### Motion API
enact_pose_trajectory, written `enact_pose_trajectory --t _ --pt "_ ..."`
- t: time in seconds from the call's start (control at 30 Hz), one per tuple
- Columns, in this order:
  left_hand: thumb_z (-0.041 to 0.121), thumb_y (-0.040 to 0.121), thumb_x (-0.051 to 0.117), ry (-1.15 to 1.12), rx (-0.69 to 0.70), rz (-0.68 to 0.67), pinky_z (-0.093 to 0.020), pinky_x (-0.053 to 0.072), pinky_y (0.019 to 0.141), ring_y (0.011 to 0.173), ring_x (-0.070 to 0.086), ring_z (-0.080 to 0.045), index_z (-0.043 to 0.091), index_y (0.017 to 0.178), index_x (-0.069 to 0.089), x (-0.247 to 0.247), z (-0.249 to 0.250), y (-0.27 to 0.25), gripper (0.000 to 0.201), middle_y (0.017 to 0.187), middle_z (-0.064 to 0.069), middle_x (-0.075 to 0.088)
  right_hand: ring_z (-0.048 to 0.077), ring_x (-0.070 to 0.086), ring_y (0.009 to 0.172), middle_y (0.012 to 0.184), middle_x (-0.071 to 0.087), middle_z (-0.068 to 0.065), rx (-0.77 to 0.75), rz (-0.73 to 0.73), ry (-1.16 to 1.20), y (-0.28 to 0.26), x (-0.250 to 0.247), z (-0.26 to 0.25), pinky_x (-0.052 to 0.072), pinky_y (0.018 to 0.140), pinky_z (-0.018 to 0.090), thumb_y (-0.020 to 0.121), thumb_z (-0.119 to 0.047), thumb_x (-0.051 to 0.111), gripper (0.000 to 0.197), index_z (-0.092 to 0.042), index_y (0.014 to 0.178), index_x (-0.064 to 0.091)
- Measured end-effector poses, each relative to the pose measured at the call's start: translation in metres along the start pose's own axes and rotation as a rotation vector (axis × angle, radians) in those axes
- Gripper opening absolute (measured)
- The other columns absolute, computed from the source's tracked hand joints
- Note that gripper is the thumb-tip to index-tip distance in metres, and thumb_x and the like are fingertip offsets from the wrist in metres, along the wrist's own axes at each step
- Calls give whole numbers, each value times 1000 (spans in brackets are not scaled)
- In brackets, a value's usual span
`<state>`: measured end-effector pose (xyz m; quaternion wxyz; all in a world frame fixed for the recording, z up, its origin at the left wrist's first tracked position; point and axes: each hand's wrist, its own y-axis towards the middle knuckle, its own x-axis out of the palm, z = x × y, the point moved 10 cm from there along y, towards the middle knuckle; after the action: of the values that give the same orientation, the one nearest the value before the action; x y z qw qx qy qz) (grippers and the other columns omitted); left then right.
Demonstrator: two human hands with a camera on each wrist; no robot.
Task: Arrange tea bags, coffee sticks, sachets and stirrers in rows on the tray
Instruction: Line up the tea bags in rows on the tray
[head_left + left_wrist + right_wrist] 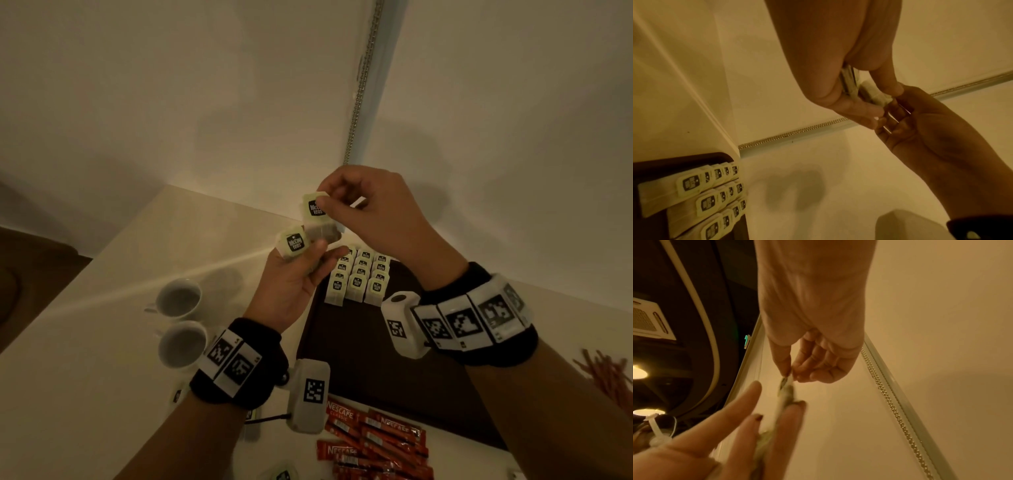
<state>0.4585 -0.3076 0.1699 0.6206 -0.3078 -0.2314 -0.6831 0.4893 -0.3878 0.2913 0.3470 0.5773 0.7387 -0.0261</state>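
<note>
Above the far end of the dark tray (pixel 376 359), my left hand (pixel 308 253) grips a small bunch of pale green tea bags (pixel 295 242). My right hand (pixel 329 202) pinches the tag of one tea bag (pixel 315 207) lifted out of that bunch. Three rows of tea bags (pixel 358 277) lie overlapped at the tray's far end. In the left wrist view the held tea bags (pixel 869 91) sit between my left fingers (pixel 855 107), with the rows (pixel 701 194) below. In the right wrist view my right fingertips (pixel 791 374) pinch the bag's tag (pixel 786 386).
Red coffee sticks (pixel 373 442) lie heaped at the tray's near edge. Thin stirrers (pixel 609 373) are piled on the right. Two white cups (pixel 178 296) (pixel 183 344) stand left of the tray. The wall corner rises just behind it.
</note>
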Motion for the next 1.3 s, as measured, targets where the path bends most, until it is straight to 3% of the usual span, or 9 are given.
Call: enact_pose_trajectory --t 0.17,0.43,0.5,0.7,0.8,0.97,1.1,1.17,1.3 --pt "23 78 56 -7 -36 26 -15 53 55 74 70 -11 13 97 62 2 -6 -1 22 83 3 72 1 57 60 69 66 -3 62 22 44 1 -2 5 47 61 14 82 -16 71 4 -16 81 67" --pt "21 76 61 83 11 61 -17 51 55 80 69 -10 18 100 61 -5 -3 -1 25 91 4 72 9 62 60 70 68 2 159 -16 200 -6 4 25 49 56 17 84 -10 69 6 -12 85 63" --pt "19 76 62 106 26 69 -16 50 53 77 68 -8 16 98 62 -5 -2 -1 22 85 4 72 9 62 61 70 67 3 171 -17 224 -8 6 27 50 56 17 84 -9 68 6 -11 85 62" --pt "18 76 63 150 21 61 -17 51 57 77 69 -9 14 99 61 -6 -5 1 23 82 3 72 10 62 62 71 66 3 157 -18 237 -9 4 29 51 57 18 84 -8 67 6 -8 87 62" --pt "30 78 59 129 -17 108 -20 53 61 83 70 -14 15 107 59 -17 -9 2 33 93 0 73 7 60 62 70 64 -1 148 16 217 -13 -3 38 50 57 18 84 -8 67 7 -11 86 61" --pt "57 86 38 -1 -134 225 -24 56 63 89 71 -21 14 111 61 -50 -12 1 55 104 -6 72 -2 59 68 77 66 -9 322 -28 41 -46 0 106 46 67 11 83 -11 68 10 -18 85 61" --pt "59 92 27 2 -159 212 -24 56 63 89 71 -22 15 111 62 -55 -10 1 59 105 -6 72 8 58 94 100 64 -5 603 -159 -43 -93 32 186 47 73 14 86 -10 64 9 -16 92 60" --pt "57 95 25 19 -169 211 -24 56 63 88 71 -21 15 110 62 -55 -12 1 58 103 -6 73 12 55 98 109 62 2 686 -212 -77 -111 48 216 46 71 16 88 -10 61 10 -18 93 57" --pt "56 94 27 35 -182 207 -25 57 63 87 71 -22 13 109 62 -59 -18 1 57 98 -8 73 14 58 95 98 60 -2 740 -197 -126 -124 62 252 48 72 18 87 -8 61 12 -18 91 57"
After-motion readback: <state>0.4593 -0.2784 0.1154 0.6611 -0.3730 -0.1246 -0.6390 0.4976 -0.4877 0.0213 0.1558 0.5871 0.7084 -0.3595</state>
